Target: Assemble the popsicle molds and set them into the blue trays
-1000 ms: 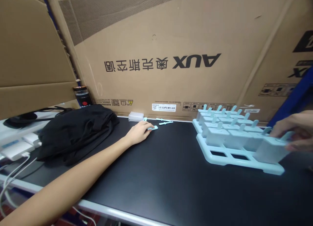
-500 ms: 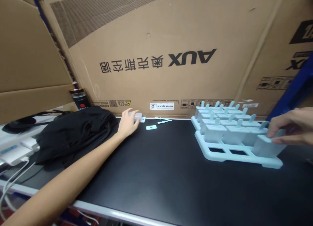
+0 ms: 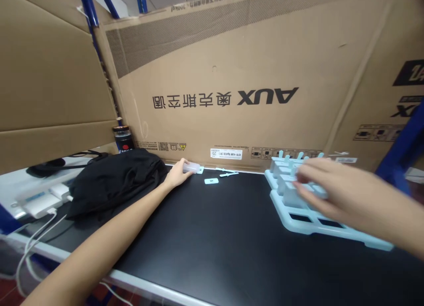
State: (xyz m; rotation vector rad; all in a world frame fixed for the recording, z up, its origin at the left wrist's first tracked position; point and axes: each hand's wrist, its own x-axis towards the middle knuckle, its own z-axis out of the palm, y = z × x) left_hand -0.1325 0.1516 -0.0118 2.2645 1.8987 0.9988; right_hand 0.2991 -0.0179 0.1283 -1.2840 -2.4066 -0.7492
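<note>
My left hand (image 3: 179,173) is closed around a small translucent popsicle mold (image 3: 191,167) that lies near the back edge of the table. Just beyond it is a light-blue mold lid (image 3: 201,170). My right hand (image 3: 318,182), smeared by motion, is over the popsicle molds (image 3: 291,195) standing in a light-blue rack (image 3: 288,224). Its thumb and fingers are close to the stick handles, but whether they grip one I cannot tell. The hand and forearm hide the right part of the rack. Two openings in the rack's front row show no mold.
Another flat light-blue lid (image 3: 211,181) and loose light-blue sticks (image 3: 228,172) lie on the black table (image 3: 205,235). A black cloth bag (image 3: 115,182), white adapters with cables (image 3: 49,200) and a dark jar (image 3: 123,139) are at left. A large cardboard box (image 3: 198,125) stands behind.
My right hand has moved left from the mold at the rack's front right corner to above the molds. My left hand stays on its mold. The camera view has shifted.
</note>
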